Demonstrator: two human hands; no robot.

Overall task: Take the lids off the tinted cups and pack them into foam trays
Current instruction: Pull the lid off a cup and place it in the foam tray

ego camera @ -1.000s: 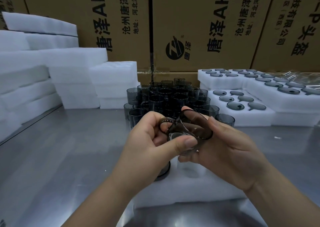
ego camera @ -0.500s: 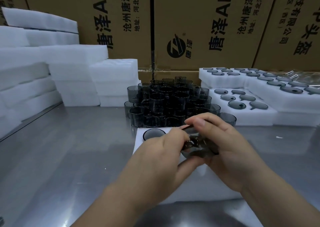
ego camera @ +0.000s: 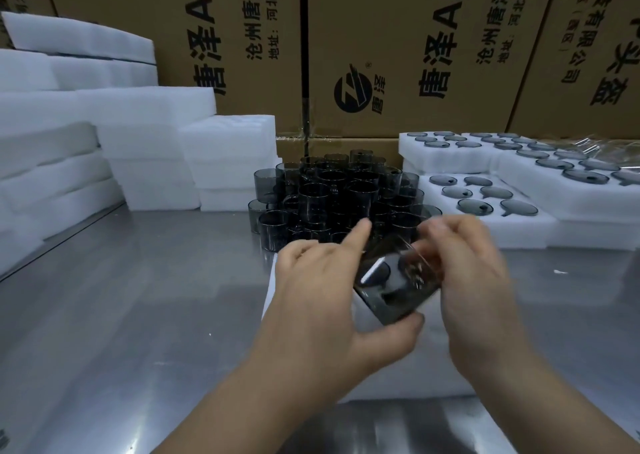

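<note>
A person's two bare hands meet over a shiny metal desk (ego camera: pixel 121 315), just in front of a pile of tinted cups (ego camera: pixel 339 197), and hold one dark tinted cup (ego camera: pixel 391 291) between them. The cup is tilted on its side in the air, nearer the viewer than the pile, above a white foam tray (ego camera: pixel 408 374) that lies on the desk under the hands. The left hand (ego camera: pixel 322 301) grips the cup, with the thumb curled under its lower edge and the forefinger stretched along its far side toward the pile. The right hand (ego camera: pixel 478 287) is blurred by motion. Its fingers curl onto the cup's right end, but the blur hides whether they pinch a lid or the cup's rim. The pile itself is a tight cluster of smoky grey see-through cups standing upright, some stacked on others. To the right of the pile sit more white foam trays (ego camera: pixel 540 225), their round pockets filled with grey lids (ego camera: pixel 476 207). To the left of the pile, thick blocks of white foam (ego camera: pixel 152 118) are stacked in steps. Behind the pile rises a wall of brown cardboard boxes (ego camera: pixel 398 38) printed with black Chinese characters and a round logo.
</note>
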